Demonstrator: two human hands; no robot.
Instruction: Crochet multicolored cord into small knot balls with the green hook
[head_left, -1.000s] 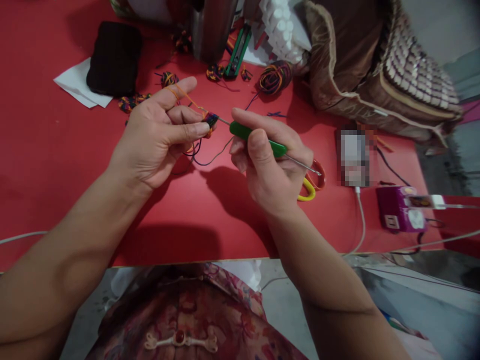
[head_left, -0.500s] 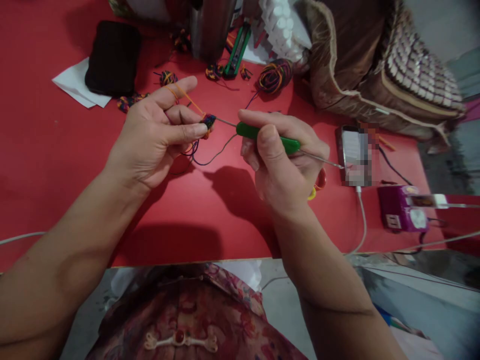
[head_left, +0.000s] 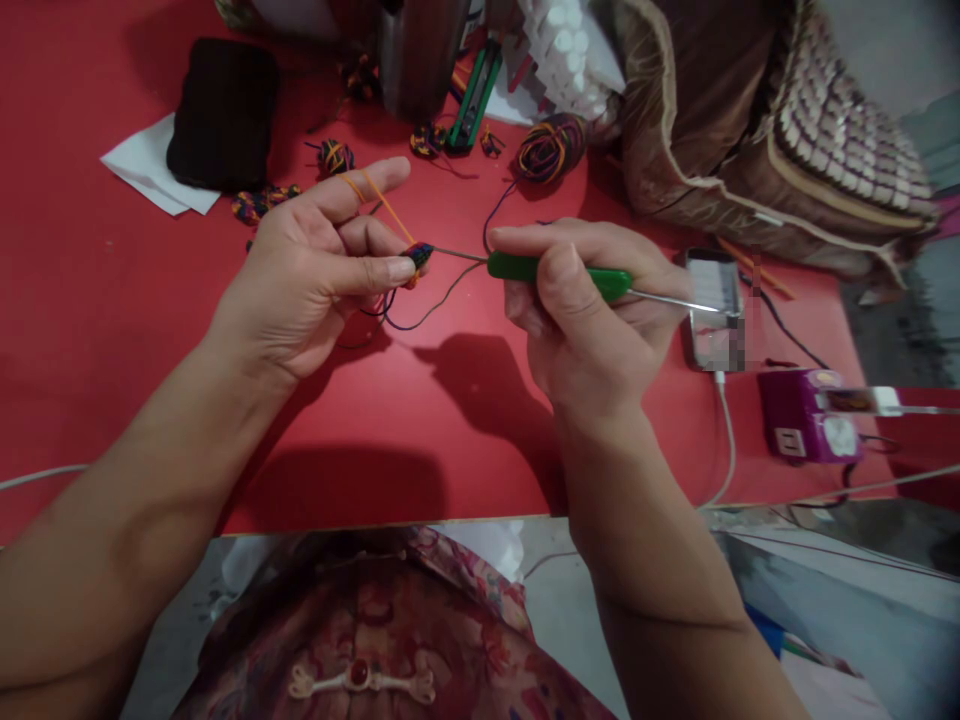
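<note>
Between thumb and fingers, my left hand (head_left: 315, 265) pinches a small dark multicoloured crochet piece (head_left: 419, 256). Orange yarn (head_left: 390, 212) wraps the raised index finger and runs down to the piece. My right hand (head_left: 592, 310) is closed around the green handle of a crochet hook (head_left: 517, 266). The hook's thin metal shaft reaches left to the piece; its tip is hidden at the stitches. Another metal end sticks out behind the handle to the right. Dark loose yarn loops below the left fingers. A dark multicoloured yarn ball (head_left: 551, 150) lies beyond the right hand.
A black phone-like object (head_left: 223, 115) lies on white paper at the back left. Small yarn bundles, a green cutter (head_left: 475, 98) and a metal cylinder (head_left: 420, 60) stand behind. On the right are a brown bag (head_left: 697, 150), a plugged-in phone (head_left: 712, 300) and a purple box (head_left: 806, 415).
My right hand has shifted slightly right with the crochet hook, drawing it away from my left hand. The left hand stays nearly in place, its index finger extended a little more.
</note>
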